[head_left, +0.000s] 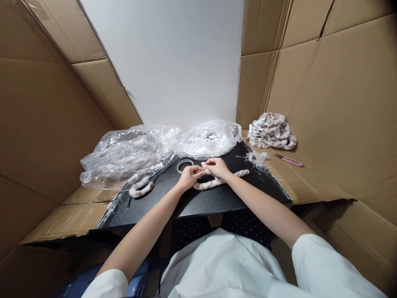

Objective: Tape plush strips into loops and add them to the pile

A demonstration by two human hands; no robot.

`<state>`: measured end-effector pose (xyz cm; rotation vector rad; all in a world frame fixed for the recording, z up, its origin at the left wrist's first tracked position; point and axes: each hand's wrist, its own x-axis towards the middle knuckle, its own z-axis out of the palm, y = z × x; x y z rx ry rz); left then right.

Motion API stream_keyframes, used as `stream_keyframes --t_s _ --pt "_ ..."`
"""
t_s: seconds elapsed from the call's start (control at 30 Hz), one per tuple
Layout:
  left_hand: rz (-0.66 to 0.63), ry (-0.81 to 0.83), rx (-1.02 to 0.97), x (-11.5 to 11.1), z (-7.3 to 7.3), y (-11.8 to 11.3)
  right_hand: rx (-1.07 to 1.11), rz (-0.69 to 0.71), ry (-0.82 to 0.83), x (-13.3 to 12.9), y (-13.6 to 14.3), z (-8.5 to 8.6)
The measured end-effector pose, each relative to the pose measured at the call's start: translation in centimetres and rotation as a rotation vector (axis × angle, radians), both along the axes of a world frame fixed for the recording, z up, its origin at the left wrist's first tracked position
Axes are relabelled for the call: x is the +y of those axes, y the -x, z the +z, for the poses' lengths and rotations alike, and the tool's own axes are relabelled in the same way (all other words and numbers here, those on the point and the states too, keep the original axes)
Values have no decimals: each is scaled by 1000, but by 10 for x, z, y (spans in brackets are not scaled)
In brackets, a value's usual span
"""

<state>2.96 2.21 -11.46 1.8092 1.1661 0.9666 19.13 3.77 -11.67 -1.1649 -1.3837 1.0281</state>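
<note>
Both hands meet over the black table (139, 211), at its middle. My left hand (190, 176) is pinched at one end of a fluffy white-and-brown strip (207, 185). Close beside it, my right hand (217, 167) has its fingers pressed together on a small white tag (203, 164). The strip curves below the hands, and one end reaches out to the right past my right wrist. Fingertips cover the spot where tag and strip meet. A pale ring, like a tape roll (185, 166), lies just left of the hands.
Clear plastic bags hold fluffy strips (124, 155) at back left and white pieces (211, 136) at back centre. A strip loop (141, 188) lies left. At right are a pile of fluffy loops (271, 131), loose fluff (258, 158) and a pink tool (290, 160). Cardboard walls (347, 103) flank the table.
</note>
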Motion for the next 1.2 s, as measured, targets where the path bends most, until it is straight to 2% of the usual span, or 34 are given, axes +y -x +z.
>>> stream_keyframes --t_s 0.13,0.33,0.8,1.2 --pt "4 0 -45 -2 1 -1 80 56 50 3 -1 -3" --pt "14 47 -172 -3 -2 -5 121 80 35 2 0 -3" --pt "-37 106 -219 2 -1 2 7 46 -103 1 1 -7" --pt "121 200 -405 -4 8 -7 -36 47 -273 -6 4 -4"
